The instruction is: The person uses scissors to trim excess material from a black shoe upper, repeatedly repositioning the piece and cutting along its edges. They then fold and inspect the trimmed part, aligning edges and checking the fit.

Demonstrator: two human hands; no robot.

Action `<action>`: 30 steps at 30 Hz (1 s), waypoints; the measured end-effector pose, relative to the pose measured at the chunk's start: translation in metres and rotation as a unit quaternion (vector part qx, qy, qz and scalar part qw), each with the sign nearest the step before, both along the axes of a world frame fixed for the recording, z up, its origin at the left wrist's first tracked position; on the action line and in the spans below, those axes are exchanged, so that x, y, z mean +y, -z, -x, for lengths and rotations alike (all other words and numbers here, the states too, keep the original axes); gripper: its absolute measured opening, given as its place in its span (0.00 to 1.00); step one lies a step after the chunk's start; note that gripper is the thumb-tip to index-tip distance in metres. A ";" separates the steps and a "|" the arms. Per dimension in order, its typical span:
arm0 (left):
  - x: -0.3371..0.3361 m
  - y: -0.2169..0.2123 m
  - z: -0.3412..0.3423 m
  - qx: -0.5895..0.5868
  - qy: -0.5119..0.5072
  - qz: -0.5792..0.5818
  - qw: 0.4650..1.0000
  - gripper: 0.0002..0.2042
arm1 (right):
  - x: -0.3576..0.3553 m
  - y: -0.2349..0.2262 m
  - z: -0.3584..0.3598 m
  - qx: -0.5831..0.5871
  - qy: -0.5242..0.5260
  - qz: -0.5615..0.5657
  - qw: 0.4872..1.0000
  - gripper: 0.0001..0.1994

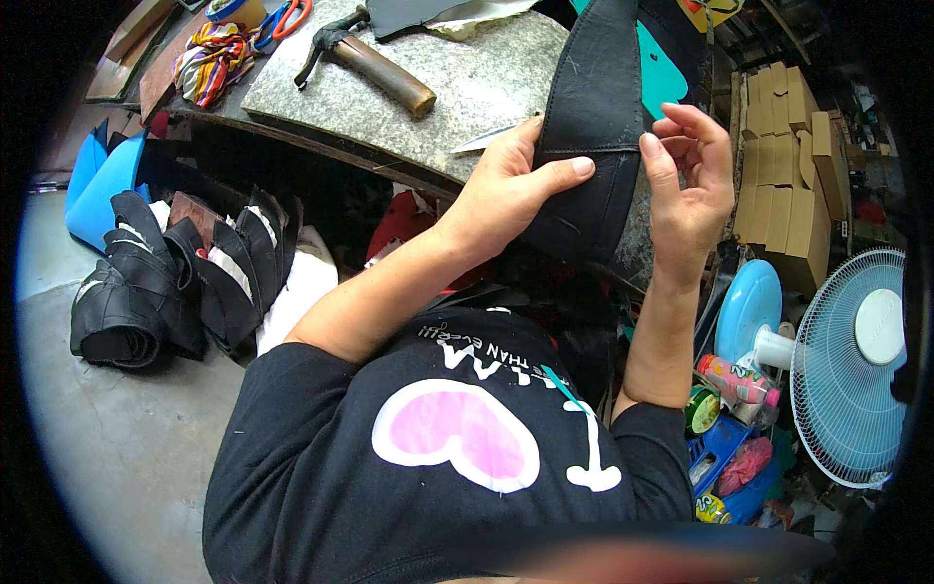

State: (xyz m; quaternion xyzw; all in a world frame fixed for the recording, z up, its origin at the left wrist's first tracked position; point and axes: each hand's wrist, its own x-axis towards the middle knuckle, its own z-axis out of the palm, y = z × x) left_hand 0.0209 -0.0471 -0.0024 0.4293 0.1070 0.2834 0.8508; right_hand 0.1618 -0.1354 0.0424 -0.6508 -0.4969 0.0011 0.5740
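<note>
A long black leather piece (592, 88) with a stitched cross seam is held up at the table's right end. My left hand (511, 180) grips its left edge, thumb on top near the seam and the other fingers hidden beneath. Beside those fingers a thin, pale pointed thing (482, 140) sticks out; its kind is unclear. My right hand (693, 175) is raised at the piece's right edge, fingers bent and apart, the thumb tip close to the leather. Nothing shows in it. Behind the leather shows a flat teal piece (662, 66).
A hammer (384, 78) lies on the speckled stone slab (477, 68). Scissors (287, 21) and a striped cloth (212, 60) are at its far left. Rolled black pieces (126, 302) sit lower left. Cardboard boxes (778, 165) and a fan (848, 365) stand at the right.
</note>
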 end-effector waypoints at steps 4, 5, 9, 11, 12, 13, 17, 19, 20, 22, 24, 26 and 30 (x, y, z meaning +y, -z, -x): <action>0.000 0.001 0.003 0.005 0.003 0.013 1.000 0.17 | -0.003 -0.004 0.001 -0.133 -0.001 0.043 0.990 0.10; 0.000 0.001 0.003 0.011 0.000 0.014 1.000 0.17 | -0.004 -0.005 0.001 -0.147 -0.006 0.051 0.988 0.09; 0.001 0.002 0.003 -0.003 -0.005 0.027 1.000 0.15 | -0.013 -0.006 -0.002 -0.028 -0.093 0.027 0.995 0.02; 0.002 0.002 0.004 -0.009 -0.003 0.034 0.999 0.16 | -0.016 -0.006 -0.005 0.012 -0.093 0.008 0.996 0.02; 0.002 0.002 0.004 -0.006 0.003 0.037 0.999 0.16 | -0.016 -0.005 -0.007 0.028 -0.070 0.006 0.997 0.01; 0.002 0.002 0.004 -0.007 0.005 0.040 0.999 0.16 | -0.015 -0.004 -0.008 0.031 -0.064 0.003 0.997 0.01; 0.002 0.003 0.004 -0.010 0.007 0.056 0.998 0.17 | -0.012 0.000 -0.009 0.034 -0.038 -0.004 0.999 0.02; 0.003 0.004 0.005 -0.014 0.006 0.065 0.998 0.17 | -0.011 0.001 -0.008 0.083 -0.042 0.024 0.995 0.03; 0.004 0.004 0.005 -0.013 0.004 0.070 0.997 0.17 | -0.011 0.001 -0.008 0.108 -0.044 0.038 0.992 0.04; 0.004 0.004 0.006 -0.009 0.008 0.070 0.997 0.17 | -0.010 0.003 -0.007 0.170 -0.068 0.065 0.981 0.06; 0.005 0.004 0.007 -0.008 0.005 0.070 0.998 0.17 | -0.009 0.006 -0.004 0.237 -0.086 0.084 0.964 0.07; 0.005 0.006 0.008 -0.014 -0.002 0.069 0.998 0.17 | -0.006 0.010 0.000 0.256 -0.106 0.065 0.958 0.07; 0.009 0.012 0.011 -0.007 0.007 0.065 0.998 0.19 | 0.000 0.013 0.005 0.267 -0.122 0.065 0.954 0.08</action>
